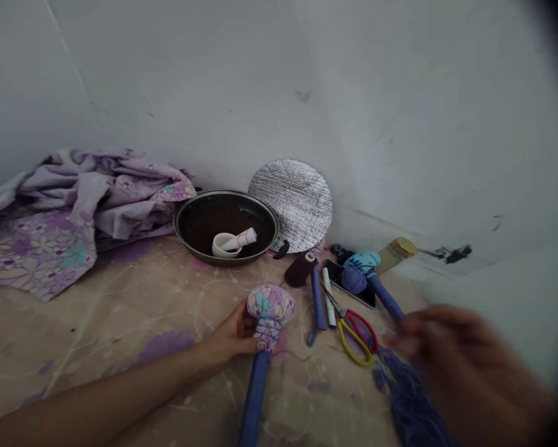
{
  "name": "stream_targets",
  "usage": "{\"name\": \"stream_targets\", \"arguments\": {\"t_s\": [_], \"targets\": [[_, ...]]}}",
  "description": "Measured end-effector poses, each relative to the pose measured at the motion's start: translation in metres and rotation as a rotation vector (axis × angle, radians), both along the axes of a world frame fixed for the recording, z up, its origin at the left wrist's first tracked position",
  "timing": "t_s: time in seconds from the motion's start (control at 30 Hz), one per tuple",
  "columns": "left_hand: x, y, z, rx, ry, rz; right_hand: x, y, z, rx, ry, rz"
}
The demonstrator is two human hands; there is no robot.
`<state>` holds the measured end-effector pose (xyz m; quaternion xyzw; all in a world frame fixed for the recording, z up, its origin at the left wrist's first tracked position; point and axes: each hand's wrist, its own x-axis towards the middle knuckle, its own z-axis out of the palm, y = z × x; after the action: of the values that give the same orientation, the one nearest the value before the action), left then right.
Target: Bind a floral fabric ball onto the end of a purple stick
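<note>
My left hand (235, 335) is closed around the neck of a padded-head stick (270, 303). Its round head is covered in purple floral cloth, and the handle is wrapped in blue. A thin thread (302, 357) trails from the neck to the right, towards my right hand (460, 366). That hand is blurred by motion, its fingers drawn together; what they hold I cannot make out. Near it lie scissors (357, 335) with red and yellow handles and a tangle of blue strips (414, 403). Behind is a second padded stick (384, 297) with a light-blue head.
A dark pan (199, 248) holds a small white cup (220, 244) with a white wrapped roll. Beside it are a silver foil disc (297, 198), maroon thread spool (299, 270), marker (329, 301), phone (365, 298) and gold-lidded jar (400, 249). Crumpled floral fabric (83, 211) lies left; a wall rises behind.
</note>
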<state>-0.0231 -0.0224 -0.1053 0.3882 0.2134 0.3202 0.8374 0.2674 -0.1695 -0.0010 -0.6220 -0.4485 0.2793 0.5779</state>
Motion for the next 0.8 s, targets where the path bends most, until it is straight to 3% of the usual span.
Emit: {"name": "stream_targets", "arguments": {"t_s": [0.07, 0.13, 0.23, 0.4, 0.8], "targets": [[0.0, 0.0, 0.001, 0.003, -0.011, -0.005, -0.056, 0.034, 0.004, -0.136, -0.001, 0.221], [0.0, 0.0, 0.002, 0.007, -0.033, -0.01, -0.101, 0.052, -0.003, -0.095, -0.067, 0.373], [0.0, 0.001, 0.0, -0.007, -0.06, -0.005, -0.133, 0.054, -0.026, -0.081, -0.35, 0.386], [0.0, 0.0, -0.001, -0.014, -0.081, -0.01, -0.135, 0.046, -0.051, -0.023, -0.599, 0.382], [0.001, 0.0, -0.002, 0.012, -0.095, -0.008, -0.133, 0.047, -0.061, -0.048, -0.612, 0.373]]}}
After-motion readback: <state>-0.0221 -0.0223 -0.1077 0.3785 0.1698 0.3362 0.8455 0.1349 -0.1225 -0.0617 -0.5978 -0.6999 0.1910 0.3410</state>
